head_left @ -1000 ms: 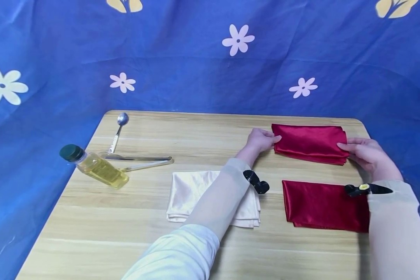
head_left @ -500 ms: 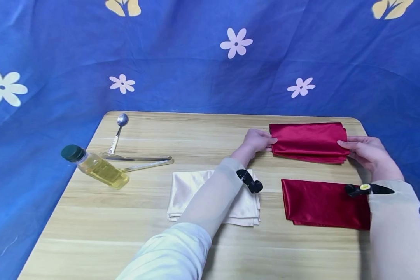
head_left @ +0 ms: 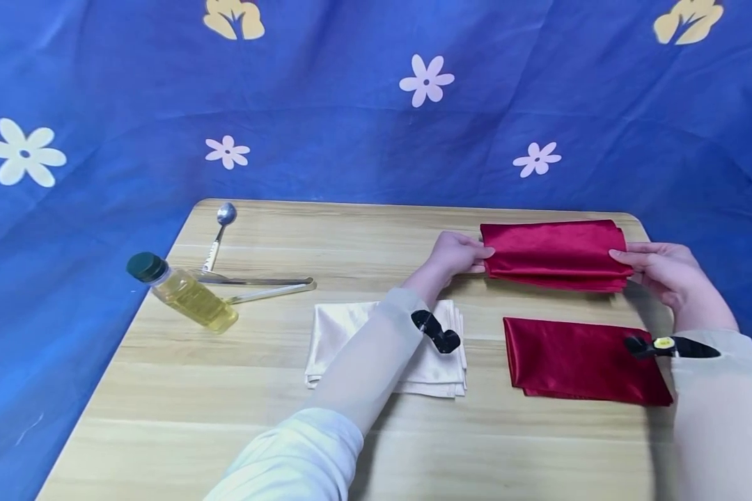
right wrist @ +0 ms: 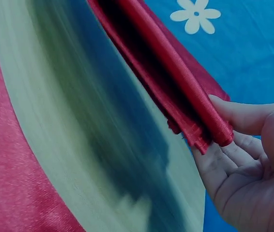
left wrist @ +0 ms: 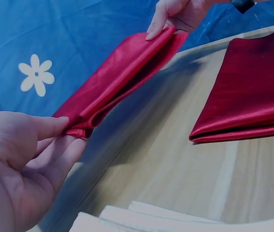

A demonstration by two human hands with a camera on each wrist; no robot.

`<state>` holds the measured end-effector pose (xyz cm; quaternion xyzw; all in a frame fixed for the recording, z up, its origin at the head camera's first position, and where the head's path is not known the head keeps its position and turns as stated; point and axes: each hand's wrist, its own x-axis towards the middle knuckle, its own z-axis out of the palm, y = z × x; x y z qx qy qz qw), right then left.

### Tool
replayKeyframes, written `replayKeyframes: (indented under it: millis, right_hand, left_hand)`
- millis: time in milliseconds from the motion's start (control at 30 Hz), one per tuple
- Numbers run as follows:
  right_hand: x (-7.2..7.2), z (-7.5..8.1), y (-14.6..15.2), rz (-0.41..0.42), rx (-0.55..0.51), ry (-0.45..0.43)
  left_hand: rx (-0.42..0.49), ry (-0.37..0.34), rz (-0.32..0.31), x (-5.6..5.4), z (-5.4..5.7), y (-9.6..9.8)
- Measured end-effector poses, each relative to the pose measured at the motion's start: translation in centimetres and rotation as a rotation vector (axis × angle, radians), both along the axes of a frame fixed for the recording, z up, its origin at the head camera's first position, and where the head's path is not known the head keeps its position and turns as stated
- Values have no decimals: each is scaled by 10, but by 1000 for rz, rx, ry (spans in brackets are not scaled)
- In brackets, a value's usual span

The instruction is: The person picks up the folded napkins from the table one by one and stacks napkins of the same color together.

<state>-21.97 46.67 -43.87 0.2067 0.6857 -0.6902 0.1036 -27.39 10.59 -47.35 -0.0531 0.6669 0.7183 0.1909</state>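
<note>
A folded red satin cloth is stretched between both hands at the back right of the table. My left hand pinches its left end, thumb on top and fingers beneath, as the left wrist view shows with the cloth. At the other end my right hand pinches the edge the same way; in the right wrist view the folded layers hang above the tabletop and cast a shadow. A second folded red cloth lies nearer the front. Under my left forearm is a folded white cloth, partly hidden.
On the left of the wooden table stands a bottle of yellow liquid with a green cap. Behind it lie metal tongs and a spoon with a patterned handle. A blue flowered curtain hangs behind the table.
Both hands have lifted the back red cloth slightly off the table, and the left hand has shifted a little left. The head view has shifted slightly. The other cloths stay put.
</note>
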Motion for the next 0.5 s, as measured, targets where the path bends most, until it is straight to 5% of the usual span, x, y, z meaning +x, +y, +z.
replayKeyframes:
  millis: [200,433,500]
  right_hand:
    - [13,6,-1,26,-13,10]
    - [33,13,-3,38,141,-14]
    - [39,15,-4,29,106,-2]
  left_hand:
    - [45,-2,-30,10,6,-10]
    - [70,32,-65,23,15,-18]
    - [72,38,-68,27,18,-19]
